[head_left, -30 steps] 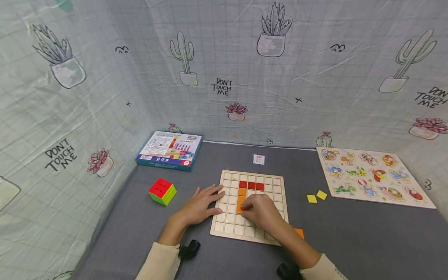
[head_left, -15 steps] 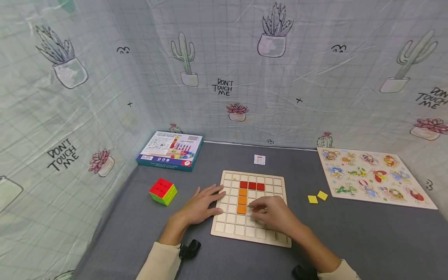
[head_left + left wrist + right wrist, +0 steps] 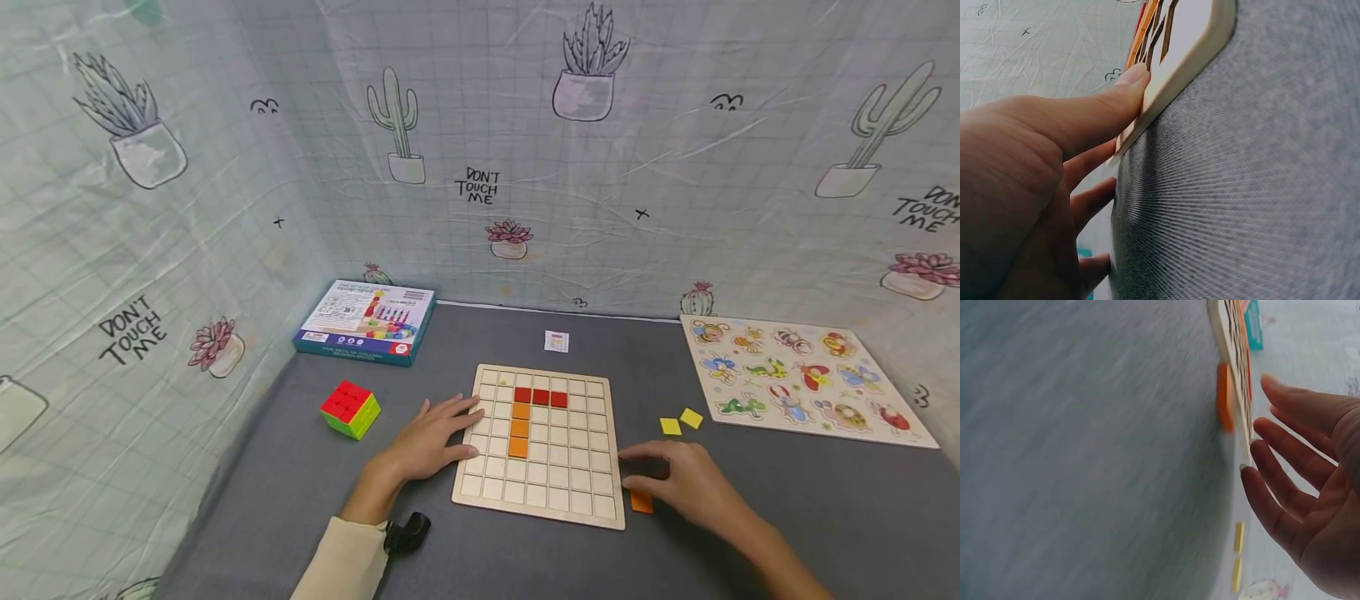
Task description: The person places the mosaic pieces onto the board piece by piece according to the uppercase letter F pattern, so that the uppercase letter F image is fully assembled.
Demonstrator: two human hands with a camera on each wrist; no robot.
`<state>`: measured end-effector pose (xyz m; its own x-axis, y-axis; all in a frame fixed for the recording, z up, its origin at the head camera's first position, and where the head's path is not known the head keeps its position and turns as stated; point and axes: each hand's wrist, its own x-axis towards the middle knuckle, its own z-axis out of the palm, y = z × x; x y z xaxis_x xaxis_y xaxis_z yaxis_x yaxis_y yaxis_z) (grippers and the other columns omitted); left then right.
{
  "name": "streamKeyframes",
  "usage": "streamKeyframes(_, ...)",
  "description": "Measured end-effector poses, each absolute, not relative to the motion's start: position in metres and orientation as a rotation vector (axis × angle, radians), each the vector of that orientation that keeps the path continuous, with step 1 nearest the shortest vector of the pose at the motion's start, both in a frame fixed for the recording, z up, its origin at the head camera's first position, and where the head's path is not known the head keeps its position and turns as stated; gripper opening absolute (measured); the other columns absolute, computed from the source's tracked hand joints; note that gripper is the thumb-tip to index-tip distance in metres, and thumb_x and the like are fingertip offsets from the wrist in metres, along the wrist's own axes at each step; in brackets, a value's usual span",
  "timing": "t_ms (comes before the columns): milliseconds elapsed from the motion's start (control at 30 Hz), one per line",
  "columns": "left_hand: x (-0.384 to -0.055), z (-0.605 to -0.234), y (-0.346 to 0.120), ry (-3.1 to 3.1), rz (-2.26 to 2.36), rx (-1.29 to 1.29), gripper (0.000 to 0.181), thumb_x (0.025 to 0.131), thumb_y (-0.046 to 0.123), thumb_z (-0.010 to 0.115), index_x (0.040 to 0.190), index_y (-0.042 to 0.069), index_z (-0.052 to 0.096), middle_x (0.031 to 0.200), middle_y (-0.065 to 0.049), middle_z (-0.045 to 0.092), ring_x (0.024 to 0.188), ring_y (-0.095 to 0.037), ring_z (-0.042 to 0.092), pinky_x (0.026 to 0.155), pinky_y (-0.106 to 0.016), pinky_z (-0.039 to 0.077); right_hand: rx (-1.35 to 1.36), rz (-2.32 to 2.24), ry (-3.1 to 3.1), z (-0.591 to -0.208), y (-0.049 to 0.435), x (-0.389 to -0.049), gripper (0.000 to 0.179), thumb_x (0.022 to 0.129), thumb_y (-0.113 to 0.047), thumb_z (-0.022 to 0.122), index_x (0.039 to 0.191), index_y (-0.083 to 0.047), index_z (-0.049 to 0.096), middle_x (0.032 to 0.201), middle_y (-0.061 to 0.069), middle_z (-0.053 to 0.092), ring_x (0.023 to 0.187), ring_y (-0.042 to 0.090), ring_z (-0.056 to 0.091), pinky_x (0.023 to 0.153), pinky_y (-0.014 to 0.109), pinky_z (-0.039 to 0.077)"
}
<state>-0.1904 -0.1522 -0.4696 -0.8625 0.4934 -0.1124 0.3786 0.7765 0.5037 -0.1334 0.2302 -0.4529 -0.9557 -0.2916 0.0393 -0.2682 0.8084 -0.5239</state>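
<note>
A wooden grid board (image 3: 570,479) lies flat on the dark grey cloth. On it, three red tiles (image 3: 541,397) form a row, with three orange tiles (image 3: 519,428) in a column below the leftmost one. My left hand (image 3: 427,442) rests at the board's left edge, fingers spread; in the left wrist view its thumb (image 3: 1129,84) presses on the board's rim. Past the right edge, my right hand (image 3: 686,483) hovers with fingers apart and nothing between them. A loose orange tile (image 3: 642,502) lies beside the board, partly under that hand, and shows in the right wrist view too.
Two yellow tiles (image 3: 671,427) lie right of the board. Farther right is an insect puzzle board (image 3: 806,392). A puzzle cube (image 3: 350,410) and a flat game box (image 3: 365,323) stand at the left. Behind the board lies a small printed card (image 3: 557,342).
My right hand has left the orange column and moved right, beyond the board's edge, its fingers spreading from a pinch. The left hand has stayed in place.
</note>
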Motion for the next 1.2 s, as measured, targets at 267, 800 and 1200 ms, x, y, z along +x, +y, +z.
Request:
streamKeyframes(267,-0.191,-0.471,-0.154,2.728,0.719,0.715,0.063,0.097,0.035,0.069,0.153,0.014,0.049,0.166,-0.006,0.038,0.157,-0.034,0.029,0.124,-0.073,0.009,-0.382,-0.815,2.915,-0.458,0.248,-0.125,0.047,0.074,-0.049,0.086,0.113,-0.025,0.079,0.111,-0.004,0.079,0.091,0.004,0.067,0.073,0.022,0.055)
streamKeyframes(800,-0.19,-0.471,-0.154,2.724,0.725,0.709,0.062,0.097,0.034,0.068,0.153,0.014,0.049,0.167,-0.007,0.036,0.158,-0.034,0.027,0.125,-0.072,0.008,-0.482,-0.816,2.921,-0.465,0.251,-0.119,0.037,0.071,-0.035,0.091,0.106,-0.028,0.081,0.099,-0.015,0.078,0.096,0.009,0.069,0.08,0.025,0.058)
streamKeyframes(1200,-0.19,-0.471,-0.154,2.726,0.714,0.698,0.063,0.097,0.035,0.069,0.153,0.015,0.049,0.167,-0.006,0.037,0.158,-0.034,0.027,0.125,-0.072,0.008,-0.702,-0.92,2.93,-0.469,0.25,-0.119,0.023,0.074,-0.02,0.089,0.082,-0.035,0.073,0.088,-0.022,0.071,0.083,-0.011,0.062,0.073,0.021,0.055)
